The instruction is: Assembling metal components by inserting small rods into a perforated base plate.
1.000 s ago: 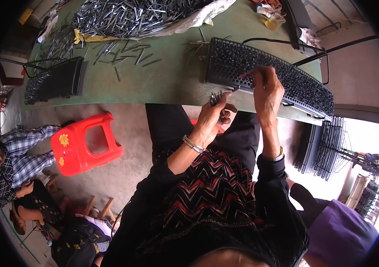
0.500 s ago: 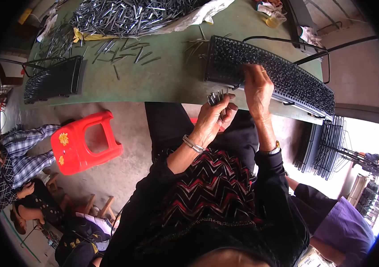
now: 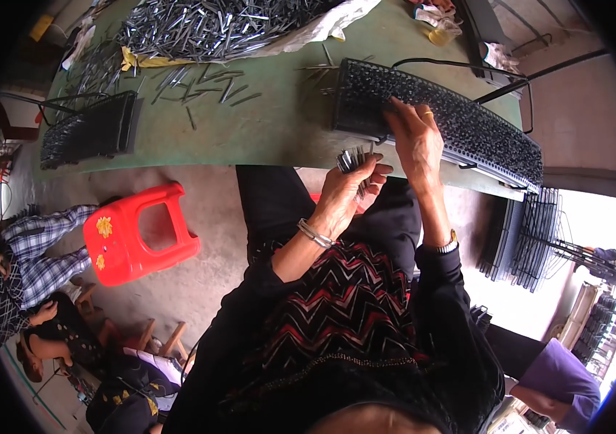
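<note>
My left hand (image 3: 338, 194) is closed round a bundle of thin metal strips (image 3: 352, 160), whose ends stick up past the fingers just off the table's near edge. Up and to the right, my right hand (image 3: 418, 141) reaches over a long black perforated rack (image 3: 478, 126). Its fingertips are pinched together at the rack's top face, near its left part. Anything between them is too small or hidden to make out. Many small dark pieces stand packed in the rack's holes, while a strip at its left end looks plainer.
A heap of metal strips (image 3: 206, 32) lies on a pale sheet on the green table (image 3: 279, 108), with loose strips nearby. A second black rack (image 3: 87, 130) stands at left. A red stool (image 3: 116, 239) is on the floor. Several people are around; wire racks (image 3: 532, 239) stand at right.
My right hand has shifted slightly left at the rack, its blurred fingers now clearer. My left hand stays in place with its bundle. The person in purple at lower right has moved downward.
</note>
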A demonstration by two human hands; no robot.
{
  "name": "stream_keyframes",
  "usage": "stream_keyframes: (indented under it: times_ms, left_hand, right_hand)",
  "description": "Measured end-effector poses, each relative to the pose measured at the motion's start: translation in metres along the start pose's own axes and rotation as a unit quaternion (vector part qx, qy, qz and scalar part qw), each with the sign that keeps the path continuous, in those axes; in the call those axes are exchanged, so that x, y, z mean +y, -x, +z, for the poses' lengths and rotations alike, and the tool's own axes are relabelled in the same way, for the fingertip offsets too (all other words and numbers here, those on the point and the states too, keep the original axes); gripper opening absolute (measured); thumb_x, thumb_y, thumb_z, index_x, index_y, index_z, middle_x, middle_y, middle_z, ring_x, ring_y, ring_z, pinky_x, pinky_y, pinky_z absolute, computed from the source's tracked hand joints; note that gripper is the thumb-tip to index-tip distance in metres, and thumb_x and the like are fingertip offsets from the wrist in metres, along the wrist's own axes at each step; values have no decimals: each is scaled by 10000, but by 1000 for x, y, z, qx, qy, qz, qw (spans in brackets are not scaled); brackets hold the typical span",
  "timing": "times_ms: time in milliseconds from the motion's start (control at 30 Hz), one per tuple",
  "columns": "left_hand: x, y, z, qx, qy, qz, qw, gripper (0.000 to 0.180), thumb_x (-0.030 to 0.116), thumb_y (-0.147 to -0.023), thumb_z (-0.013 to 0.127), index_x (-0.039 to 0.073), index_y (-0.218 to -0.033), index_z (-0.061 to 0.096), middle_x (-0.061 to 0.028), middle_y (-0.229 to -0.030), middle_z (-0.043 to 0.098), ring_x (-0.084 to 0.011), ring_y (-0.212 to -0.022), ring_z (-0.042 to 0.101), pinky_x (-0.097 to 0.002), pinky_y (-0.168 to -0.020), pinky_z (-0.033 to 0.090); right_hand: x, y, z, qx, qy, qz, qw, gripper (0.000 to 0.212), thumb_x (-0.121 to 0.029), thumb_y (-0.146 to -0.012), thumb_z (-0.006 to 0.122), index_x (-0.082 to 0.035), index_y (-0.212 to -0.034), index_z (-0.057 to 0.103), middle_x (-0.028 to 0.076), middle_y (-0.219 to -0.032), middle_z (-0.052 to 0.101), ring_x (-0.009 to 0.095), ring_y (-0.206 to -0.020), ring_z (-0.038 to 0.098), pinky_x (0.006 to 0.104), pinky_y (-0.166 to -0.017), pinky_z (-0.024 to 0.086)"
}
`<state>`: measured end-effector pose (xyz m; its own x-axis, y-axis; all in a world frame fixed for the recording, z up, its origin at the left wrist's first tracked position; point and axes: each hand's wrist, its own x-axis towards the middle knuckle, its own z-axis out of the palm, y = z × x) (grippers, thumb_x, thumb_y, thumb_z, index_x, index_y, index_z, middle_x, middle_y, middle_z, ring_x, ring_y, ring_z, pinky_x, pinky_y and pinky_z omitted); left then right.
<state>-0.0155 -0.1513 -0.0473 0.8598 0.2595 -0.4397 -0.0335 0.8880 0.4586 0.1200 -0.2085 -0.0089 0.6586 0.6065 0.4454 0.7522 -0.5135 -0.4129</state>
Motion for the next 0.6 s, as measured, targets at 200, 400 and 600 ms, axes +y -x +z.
stream_keyframes:
  times_ms: [200, 400, 600]
  left_hand:
    - [0, 2, -2, 11, -1, 21, 1000, 295, 204, -882, 653, -12, -1076, 601, -126, -945, 678, -169, -801, 644, -262, -626, 513]
    - [7, -2, 2, -13, 75, 40, 996, 314, 214, -900, 622, -40, -1082, 586, -130, -955, 674, -222, -901, 662, -313, -723, 560]
    - [22, -7, -8, -8, 31, -14, 999, 282, 229, -907, 604, -13, -1053, 609, -86, -938, 653, -179, -838, 646, -302, -711, 550]
  right_hand:
    - [-12, 11, -27, -259, -167, 75, 949, 165, -129, -839, 640, -21, -963, 650, 67, -828, 586, 155, -699, 579, 288, -649, 454]
    - [-18, 11, -31, -177, -256, 117, 943, 85, -50, -833, 628, -2, -903, 617, 63, -864, 586, 152, -770, 602, 268, -695, 469]
    - [-30, 28, -31, -66, -76, -156, 983, 228, 2, -737, 690, -60, -953, 654, 76, -968, 577, 243, -857, 594, 318, -712, 495]
